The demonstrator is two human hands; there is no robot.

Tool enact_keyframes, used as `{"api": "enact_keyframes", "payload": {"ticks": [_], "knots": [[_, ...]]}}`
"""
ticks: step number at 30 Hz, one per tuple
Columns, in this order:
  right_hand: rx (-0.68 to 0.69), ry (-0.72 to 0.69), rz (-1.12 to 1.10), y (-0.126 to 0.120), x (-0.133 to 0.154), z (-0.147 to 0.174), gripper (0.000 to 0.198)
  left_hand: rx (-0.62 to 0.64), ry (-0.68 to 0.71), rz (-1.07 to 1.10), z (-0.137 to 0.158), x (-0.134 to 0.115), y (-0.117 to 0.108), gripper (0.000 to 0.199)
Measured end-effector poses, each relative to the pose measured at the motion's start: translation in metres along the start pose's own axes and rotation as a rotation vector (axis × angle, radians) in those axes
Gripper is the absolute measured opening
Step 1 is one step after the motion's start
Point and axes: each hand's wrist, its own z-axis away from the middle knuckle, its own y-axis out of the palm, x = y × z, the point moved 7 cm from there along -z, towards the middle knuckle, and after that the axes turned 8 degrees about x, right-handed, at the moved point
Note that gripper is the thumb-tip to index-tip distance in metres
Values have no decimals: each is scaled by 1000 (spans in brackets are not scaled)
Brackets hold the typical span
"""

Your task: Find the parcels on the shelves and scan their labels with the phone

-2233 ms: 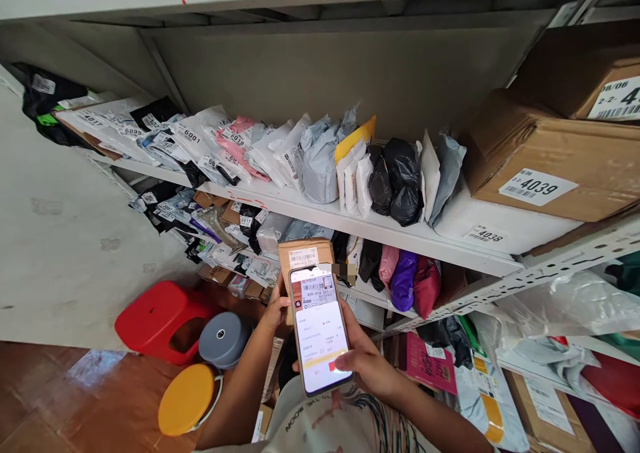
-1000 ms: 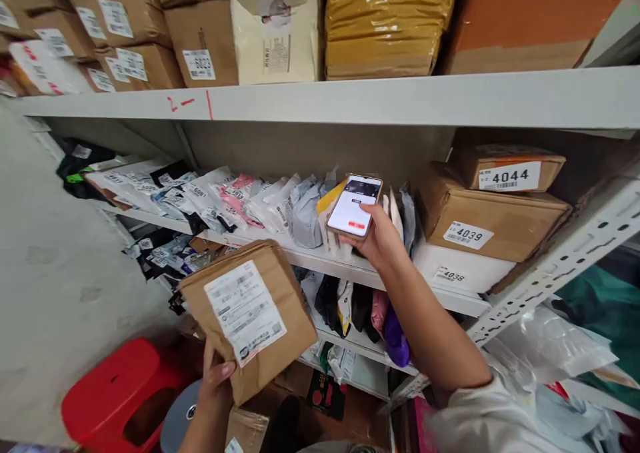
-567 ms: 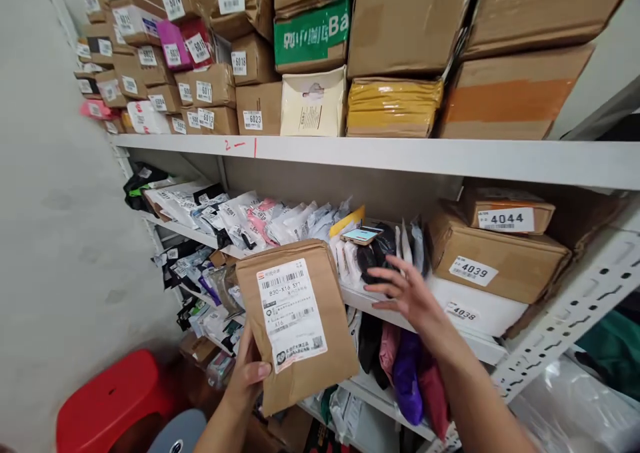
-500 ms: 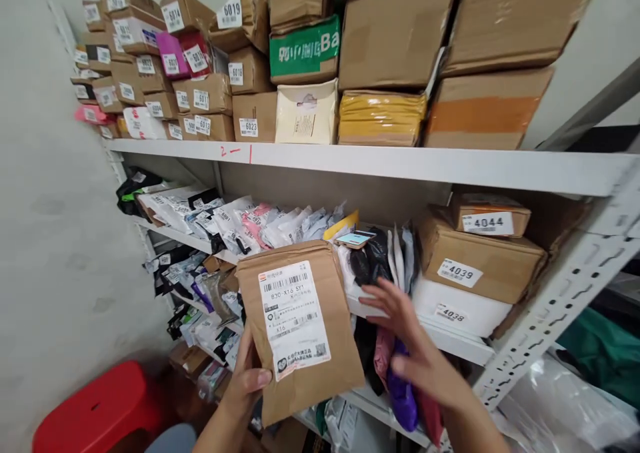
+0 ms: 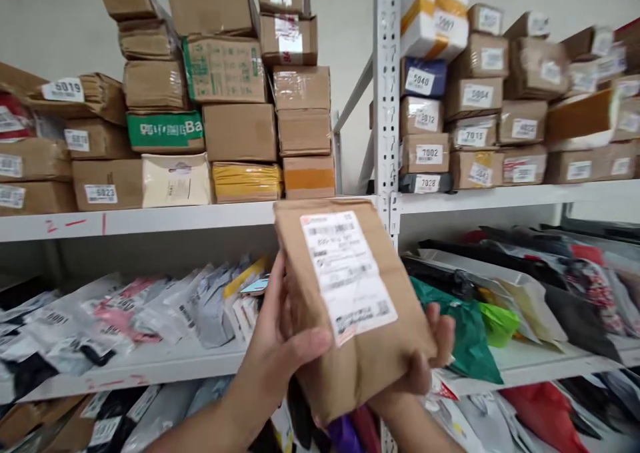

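A brown paper parcel (image 5: 305,266) with a white shipping label (image 5: 347,273) is held up in the middle of the view, tilted, its label side facing me. My left hand (image 5: 287,336) grips its left side, thumb on the front near the lower edge. My right hand (image 5: 425,353) supports the lower right corner from behind and below, its fingertips showing past the edge and its palm hidden. Just behind my left hand, a phone (image 5: 255,285) with a lit screen is partly visible among the bagged parcels (image 5: 215,313).
Numbered cardboard boxes (image 5: 240,133) are stacked on the upper white shelf (image 5: 150,218). More boxes (image 5: 475,96) stand right of a perforated metal post (image 5: 387,93). Bagged parcels fill the shelves below, including a green bag (image 5: 465,326) close to my right hand and a red bag (image 5: 545,413).
My view has turned right, bringing the metal post and right-hand shelves into sight. My right hand, earlier free and spread, now holds the parcel's lower right. The parcel has tilted.
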Motion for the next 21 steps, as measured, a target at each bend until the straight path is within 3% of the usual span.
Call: {"api": "enact_keyframes", "payload": {"ticks": [3,5,8,12,15,18,21], "knots": [[-171,-178,158,-7,-1,-66,65,103,31,-292,-46,-23,28,100],[-18,-95,77,1,-10,-107,85,124,107,-441,-79,-34,31,75],[-18,83,-116,8,-18,-144,86,88,350,-633,-128,-52,18,41],[-94,158,-200,31,-13,-169,72,-49,636,-1342,-181,-66,11,24],[-129,219,-140,51,-11,-181,68,-172,650,-1661,-211,-68,15,27],[-182,230,-44,59,-5,-187,66,-314,625,-1721,-228,-69,17,49],[-194,168,60,57,8,-190,67,-350,639,-1722,-235,-65,18,54]]}}
